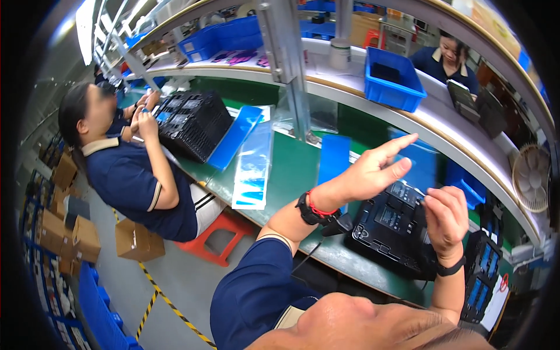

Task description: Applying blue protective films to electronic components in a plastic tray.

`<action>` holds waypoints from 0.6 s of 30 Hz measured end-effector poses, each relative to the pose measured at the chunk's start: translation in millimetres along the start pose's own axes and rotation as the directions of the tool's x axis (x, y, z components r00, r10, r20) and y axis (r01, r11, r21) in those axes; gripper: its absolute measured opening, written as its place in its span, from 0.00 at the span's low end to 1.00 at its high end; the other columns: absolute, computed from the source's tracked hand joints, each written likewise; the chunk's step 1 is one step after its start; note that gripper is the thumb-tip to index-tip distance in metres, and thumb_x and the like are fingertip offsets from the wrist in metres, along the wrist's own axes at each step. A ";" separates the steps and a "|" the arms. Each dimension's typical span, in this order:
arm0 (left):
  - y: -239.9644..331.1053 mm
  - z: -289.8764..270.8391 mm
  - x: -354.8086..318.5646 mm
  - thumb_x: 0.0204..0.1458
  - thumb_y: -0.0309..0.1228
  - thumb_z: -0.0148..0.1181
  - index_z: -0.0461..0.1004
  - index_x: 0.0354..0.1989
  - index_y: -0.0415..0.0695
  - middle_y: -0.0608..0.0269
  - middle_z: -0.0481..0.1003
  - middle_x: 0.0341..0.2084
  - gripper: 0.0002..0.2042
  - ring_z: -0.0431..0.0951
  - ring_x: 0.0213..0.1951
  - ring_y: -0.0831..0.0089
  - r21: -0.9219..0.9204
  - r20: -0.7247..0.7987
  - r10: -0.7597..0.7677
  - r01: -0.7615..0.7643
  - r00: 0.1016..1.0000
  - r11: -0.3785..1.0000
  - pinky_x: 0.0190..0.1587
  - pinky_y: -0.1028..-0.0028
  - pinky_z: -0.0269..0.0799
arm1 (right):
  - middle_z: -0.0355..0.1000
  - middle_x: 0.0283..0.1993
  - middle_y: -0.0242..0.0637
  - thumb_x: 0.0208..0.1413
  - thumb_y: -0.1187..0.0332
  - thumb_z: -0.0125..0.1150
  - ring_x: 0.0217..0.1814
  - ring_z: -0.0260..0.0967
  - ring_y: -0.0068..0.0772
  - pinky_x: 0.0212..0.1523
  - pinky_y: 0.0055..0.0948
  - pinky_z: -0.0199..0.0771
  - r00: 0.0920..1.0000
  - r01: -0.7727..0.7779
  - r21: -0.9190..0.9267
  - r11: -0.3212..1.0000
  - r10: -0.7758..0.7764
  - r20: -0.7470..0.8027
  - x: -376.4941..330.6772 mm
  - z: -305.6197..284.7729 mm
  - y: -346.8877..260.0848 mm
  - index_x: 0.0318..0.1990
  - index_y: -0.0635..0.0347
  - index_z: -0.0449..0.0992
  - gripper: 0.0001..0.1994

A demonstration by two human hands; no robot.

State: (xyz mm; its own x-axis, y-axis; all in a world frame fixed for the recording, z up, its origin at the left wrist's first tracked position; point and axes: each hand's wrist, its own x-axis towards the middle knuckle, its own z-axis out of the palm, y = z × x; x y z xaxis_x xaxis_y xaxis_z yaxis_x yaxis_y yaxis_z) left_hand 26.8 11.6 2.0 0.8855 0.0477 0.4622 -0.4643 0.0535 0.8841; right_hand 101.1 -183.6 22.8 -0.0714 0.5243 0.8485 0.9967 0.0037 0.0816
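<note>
My left hand (373,169) is raised over the green bench with its fingers stretched out and nothing visible in them. Below it lies a black tray (373,245) holding black, box-shaped parts (391,219) with printed labels. At the tray's right side hangs my right hand (446,221), its fingers loosely bent and apart, with no object showing in them. Whether its fingertips touch the parts, I cannot tell. A blue sheet (333,160) lies left of my left hand, and a see-through blue sheet (417,160) is behind its fingers.
At left, a co-worker (131,169) handles something small beside stacked black trays (195,122). Blue film strips (236,137) lie between us. A blue bin (394,81) and a fan (531,178) line the shelf; another person (449,61) sits behind. More black trays (481,268) stand right.
</note>
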 end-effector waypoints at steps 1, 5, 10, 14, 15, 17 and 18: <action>-0.7 -1.3 1.0 0.60 0.35 0.49 0.55 0.63 0.38 0.68 0.70 0.42 0.25 0.67 0.38 0.86 -0.068 0.019 -0.023 0.024 1.000 0.997 0.43 0.82 0.65 | 0.73 0.32 0.42 0.32 0.81 0.66 0.31 0.68 0.41 0.31 0.34 0.70 0.999 0.029 0.019 0.999 -0.029 0.017 0.4 0.9 -0.7 0.29 0.65 0.74 0.12; -3.7 -1.3 3.1 0.58 0.27 0.49 0.65 0.57 0.37 0.64 0.70 0.50 0.18 0.68 0.47 0.82 -0.138 -0.026 -0.045 0.041 0.999 0.990 0.50 0.79 0.64 | 0.73 0.36 0.40 0.31 0.79 0.67 0.35 0.68 0.42 0.34 0.35 0.70 0.994 0.023 0.002 1.000 -0.023 0.106 0.2 -7.2 -9.4 0.28 0.62 0.75 0.12; -13.3 -23.1 8.7 0.58 0.25 0.47 0.66 0.55 0.37 0.63 0.70 0.50 0.16 0.70 0.45 0.82 0.349 -0.254 0.327 -0.229 0.910 0.909 0.48 0.82 0.64 | 0.72 0.38 0.42 0.34 0.78 0.68 0.38 0.68 0.43 0.38 0.34 0.69 0.985 -0.158 0.225 0.961 0.136 0.109 9.7 -36.5 -14.1 0.27 0.61 0.74 0.10; -10.4 -39.4 9.0 0.55 0.19 0.47 0.62 0.57 0.37 0.57 0.71 0.46 0.19 0.74 0.46 0.75 0.338 -0.415 0.303 -0.163 0.858 0.927 0.41 0.82 0.72 | 0.71 0.34 0.36 0.50 0.75 0.60 0.35 0.67 0.24 0.35 0.23 0.68 0.751 -0.634 0.442 0.634 0.642 0.157 -11.8 -64.7 11.8 0.30 0.62 0.71 0.03; -6.0 -33.5 11.5 0.55 0.18 0.47 0.59 0.58 0.37 0.56 0.70 0.46 0.20 0.75 0.45 0.74 0.222 -0.403 0.252 -0.173 0.880 0.959 0.38 0.81 0.74 | 0.70 0.30 0.32 0.51 0.73 0.60 0.31 0.66 0.20 0.31 0.21 0.68 0.636 -0.743 0.468 0.479 0.724 0.268 -21.8 -68.8 28.2 0.31 0.61 0.71 0.04; 2.4 -27.5 14.4 0.55 0.17 0.47 0.54 0.60 0.37 0.53 0.68 0.48 0.23 0.75 0.44 0.71 0.115 -0.370 0.183 -0.151 0.911 0.982 0.36 0.75 0.80 | 0.67 0.25 0.27 0.52 0.71 0.61 0.24 0.64 0.15 0.25 0.17 0.66 0.402 -0.883 0.418 0.214 0.804 0.438 -42.9 -69.3 57.8 0.31 0.61 0.71 0.05; 2.9 -26.5 13.2 0.54 0.16 0.47 0.55 0.60 0.37 0.53 0.67 0.49 0.23 0.75 0.43 0.72 0.092 -0.350 0.169 -0.146 0.921 0.985 0.35 0.76 0.79 | 0.66 0.22 0.25 0.52 0.71 0.61 0.20 0.63 0.15 0.21 0.16 0.65 0.291 -0.929 0.353 0.115 0.816 0.500 -53.8 -63.0 69.0 0.30 0.61 0.72 0.05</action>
State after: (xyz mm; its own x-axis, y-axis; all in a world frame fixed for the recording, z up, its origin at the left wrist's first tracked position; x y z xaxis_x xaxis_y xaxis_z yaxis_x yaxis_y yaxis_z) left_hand 36.7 38.8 8.9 0.7312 0.4025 0.5508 -0.5848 -0.0460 0.8099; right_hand 171.2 -265.2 15.8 0.8122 0.5810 0.0523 0.1950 -0.1858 -0.9631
